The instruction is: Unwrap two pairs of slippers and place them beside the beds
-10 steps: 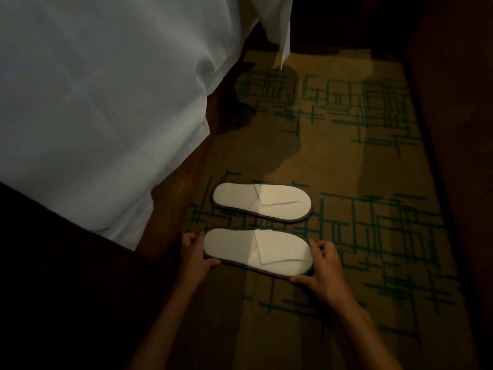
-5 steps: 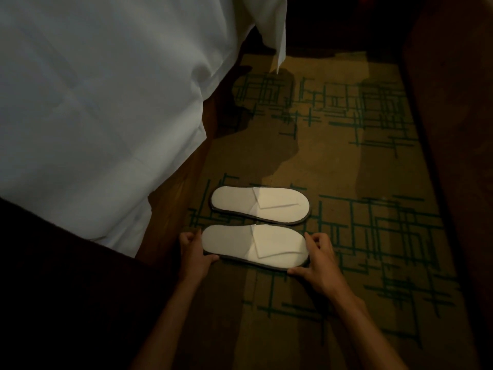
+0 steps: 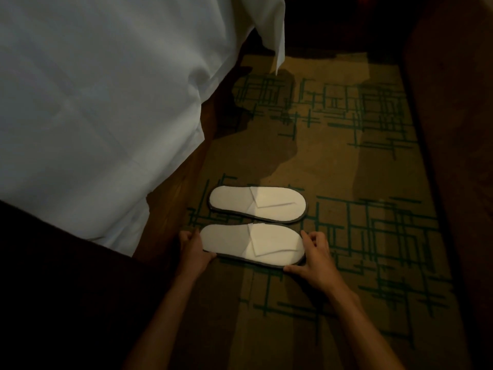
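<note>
The near slipper (image 3: 252, 244) lies flat on the patterned carpet (image 3: 373, 236), heel to the left and toe to the right. The left hand (image 3: 193, 248) pinches its heel end, thumb at the near edge and fingers curled at the far side. The right hand (image 3: 313, 253) grips the toe end in the same way, thumb along the near rim and fingers curled over the tip. It looks thin, white and dark-edged, with the toe band folded flat on the sole, so it is probably very light and floppy, likely to sag if lifted by one end. Holding both ends suits it; sliding it on the carpet should take little force, though the pile may drag on the sole. Just beyond, the far slipper (image 3: 257, 204) lies parallel and close, not touching. Further left, the white sheet (image 3: 101, 102) hangs over the bed's wooden base (image 3: 170, 198), with both slippers just beside it.
</note>
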Demonstrator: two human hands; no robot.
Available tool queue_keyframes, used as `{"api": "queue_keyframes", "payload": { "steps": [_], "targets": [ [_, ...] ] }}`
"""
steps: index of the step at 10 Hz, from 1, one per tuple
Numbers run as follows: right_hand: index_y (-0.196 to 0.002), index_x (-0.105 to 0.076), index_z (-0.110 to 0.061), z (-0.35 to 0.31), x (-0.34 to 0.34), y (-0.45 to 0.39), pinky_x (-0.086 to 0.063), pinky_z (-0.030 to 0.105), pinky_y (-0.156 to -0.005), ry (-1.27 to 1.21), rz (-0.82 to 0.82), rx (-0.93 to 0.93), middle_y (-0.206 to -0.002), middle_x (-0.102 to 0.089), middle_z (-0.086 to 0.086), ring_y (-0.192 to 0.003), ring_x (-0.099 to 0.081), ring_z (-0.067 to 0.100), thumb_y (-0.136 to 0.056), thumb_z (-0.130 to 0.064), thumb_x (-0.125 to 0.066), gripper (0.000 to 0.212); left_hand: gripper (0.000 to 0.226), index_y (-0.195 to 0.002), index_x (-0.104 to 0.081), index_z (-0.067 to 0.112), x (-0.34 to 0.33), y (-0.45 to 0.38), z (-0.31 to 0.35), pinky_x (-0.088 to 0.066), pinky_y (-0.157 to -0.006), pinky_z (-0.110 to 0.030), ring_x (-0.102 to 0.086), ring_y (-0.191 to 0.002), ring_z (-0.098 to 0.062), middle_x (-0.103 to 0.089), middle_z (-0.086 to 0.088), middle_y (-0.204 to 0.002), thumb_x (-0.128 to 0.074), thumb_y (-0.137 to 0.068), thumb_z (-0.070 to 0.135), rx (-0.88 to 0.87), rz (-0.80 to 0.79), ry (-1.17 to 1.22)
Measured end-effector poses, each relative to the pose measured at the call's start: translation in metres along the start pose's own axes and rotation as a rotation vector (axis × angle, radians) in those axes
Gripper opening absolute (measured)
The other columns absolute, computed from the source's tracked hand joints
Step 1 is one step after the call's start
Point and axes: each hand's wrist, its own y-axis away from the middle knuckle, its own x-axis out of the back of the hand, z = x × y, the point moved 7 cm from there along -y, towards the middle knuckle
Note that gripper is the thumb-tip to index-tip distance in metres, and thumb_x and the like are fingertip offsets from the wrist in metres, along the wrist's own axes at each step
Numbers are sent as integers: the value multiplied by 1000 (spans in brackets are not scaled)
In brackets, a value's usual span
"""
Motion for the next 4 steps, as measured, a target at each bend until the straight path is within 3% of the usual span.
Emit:
{"api": "queue_keyframes", "payload": {
  "steps": [1, 2, 3, 4],
  "targets": [
    [-146, -27, -12, -4, 9, 2, -30, 31, -111, 23, -44, -80, -137, -25, 9, -129, -30, 25, -74, -41, -78, 93, 73, -146, -29, 5, 9, 6, 15, -36, -110, -34, -38, -131, -34, -23, -18, -146, -68, -85, 15, 66, -70, -32],
    [-138, -39, -10, -22, 32, 12, -33, 36, -109, 84, -132, -166, -137, -31, 19, -131, -30, 36, -80, -39, -72, 72, 62, -142, -37, 4, 28, 21, 34, -39, -106, -35, -42, -129, -36, -35, -22, -144, -62, -89, 21, 80, -164, -113],
    [-129, -54, -10, -57, 72, 31, -43, 33, -95, 174, -246, -177, -131, -54, 16, -121, -50, 32, -85, -39, -66, 55, 48, -135, -50, 8, 56, 56, 67, -45, -102, -35, -51, -123, -32, -50, -18, -138, -58, -91, 25, 70, -252, -120],
    [-105, -62, -13, -98, 122, 74, -43, 28, -77, 187, -420, -220, -110, -65, 8, -107, -59, 26, -90, -36, -62, 28, 31, -118, -63, 9, 102, 104, 108, -48, -93, -33, -58, -110, -27, -62, -13, -122, -54, -93, 25, 48, -279, -161]
  ]
}}
